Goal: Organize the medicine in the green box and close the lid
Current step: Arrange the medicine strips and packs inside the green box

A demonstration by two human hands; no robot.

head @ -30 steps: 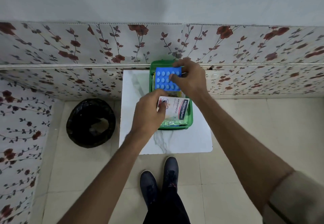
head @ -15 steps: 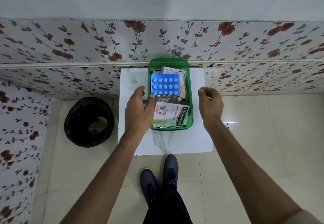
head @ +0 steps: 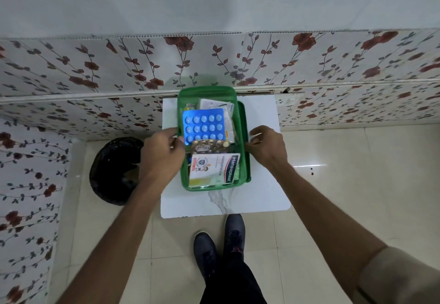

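The green box (head: 207,90) stands open on the white marble table (head: 262,184). Inside lie a blue blister pack (head: 204,126), a gold blister strip (head: 210,146), a white Hansaplast packet (head: 214,168) and more packets at the back. My left hand (head: 162,153) grips the box's left wall. A green lid (head: 244,134) shows as a strip along the box's right side, partly under it. My right hand (head: 266,146) has its fingers curled on that strip's right edge.
A black-lined bin (head: 114,170) sits on the floor left of the table. The flowered wall runs right behind the table, with a socket (head: 288,101) at its right. My shoes (head: 207,251) are at the table's front edge.
My right hand put the blue blister pack into the box and let go. Both hands then moved to the box's sides, and the box shifted left, uncovering the lid strip.
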